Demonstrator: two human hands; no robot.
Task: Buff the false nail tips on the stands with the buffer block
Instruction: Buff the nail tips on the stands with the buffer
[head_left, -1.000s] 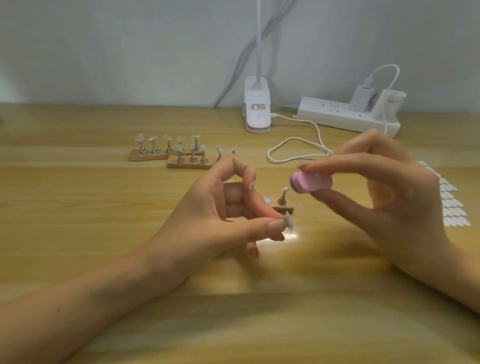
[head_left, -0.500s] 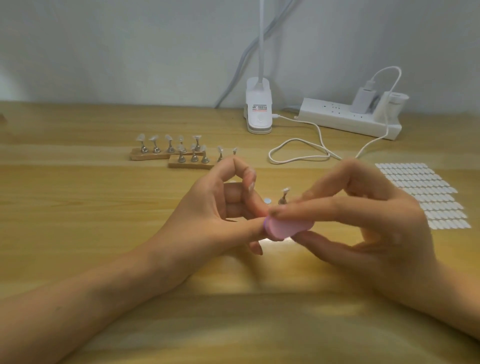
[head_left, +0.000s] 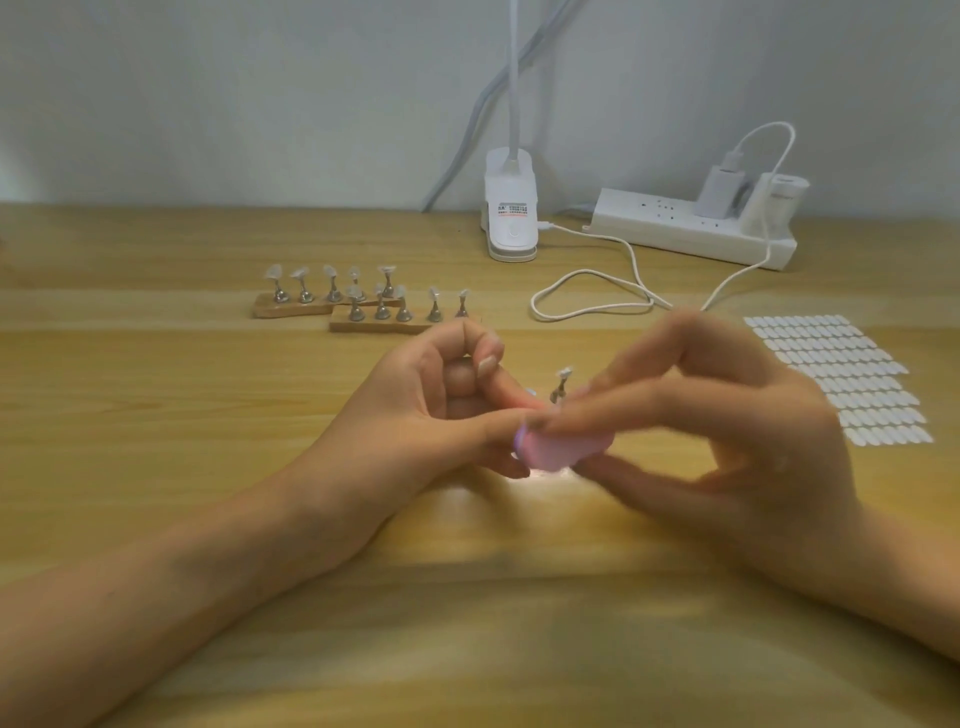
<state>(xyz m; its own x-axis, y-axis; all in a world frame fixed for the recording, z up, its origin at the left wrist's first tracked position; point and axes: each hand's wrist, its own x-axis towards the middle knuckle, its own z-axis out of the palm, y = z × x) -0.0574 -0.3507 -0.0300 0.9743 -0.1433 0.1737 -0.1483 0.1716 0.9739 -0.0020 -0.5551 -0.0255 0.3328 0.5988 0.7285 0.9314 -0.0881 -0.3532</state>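
My right hand pinches the pink buffer block between thumb and fingers, blurred with motion. The block lies against the tips of my left hand's thumb and finger, which pinch a small nail tip holder; the tip itself is hidden behind the block. Just behind my fingers stands one metal stand with a nail tip on a small wooden base. Farther back left, two wooden bases carry several metal stands with clear nail tips.
A sheet of several rows of white adhesive tabs lies at the right. At the back stand a white clip lamp base and a white power strip with chargers; a white cable loops on the wooden table.
My right hand came down and left with the buffer block, from above the table to my left fingertips, covering the nail tip. It now blurs with motion. The left hand stayed put.
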